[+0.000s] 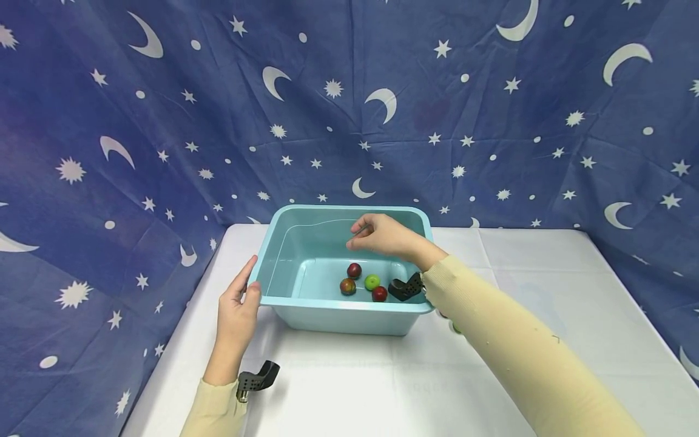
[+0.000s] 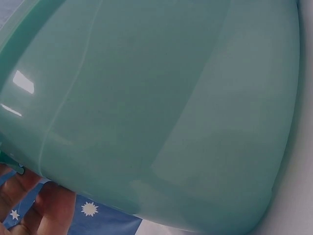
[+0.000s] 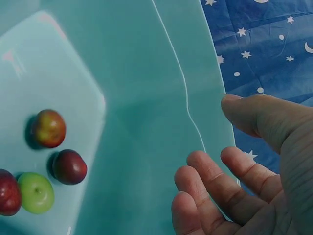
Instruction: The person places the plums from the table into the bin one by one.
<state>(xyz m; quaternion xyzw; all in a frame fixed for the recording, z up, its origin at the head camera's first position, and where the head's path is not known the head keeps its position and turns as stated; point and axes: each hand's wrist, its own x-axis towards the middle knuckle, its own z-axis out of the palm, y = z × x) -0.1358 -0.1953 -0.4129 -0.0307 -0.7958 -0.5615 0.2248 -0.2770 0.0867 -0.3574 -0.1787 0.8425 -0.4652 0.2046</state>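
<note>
A light blue plastic tub [image 1: 349,305] stands on the table. My left hand [image 1: 238,309] grips its left rim, with the thumb at the edge; in the left wrist view, fingers [image 2: 56,208] show at the rim beside the tub's wall. Above the inside of the tub, my right hand [image 1: 382,235] hovers with loosely bent fingers [image 3: 210,178] apart and nothing between them. On the tub floor lie small round fruits: a green apple [image 3: 36,193], a dark red fruit [image 3: 70,167], a red-yellow fruit [image 3: 49,128] and a red fruit [image 1: 379,294].
A white cloth covers the table [image 1: 338,388]. Right of the tub, a green round thing [image 1: 457,328] lies partly hidden by the right sleeve [image 1: 508,340]. Behind the tub hangs a blue curtain [image 1: 327,139] with moons and stars. Black wrist cameras sit on both wrists.
</note>
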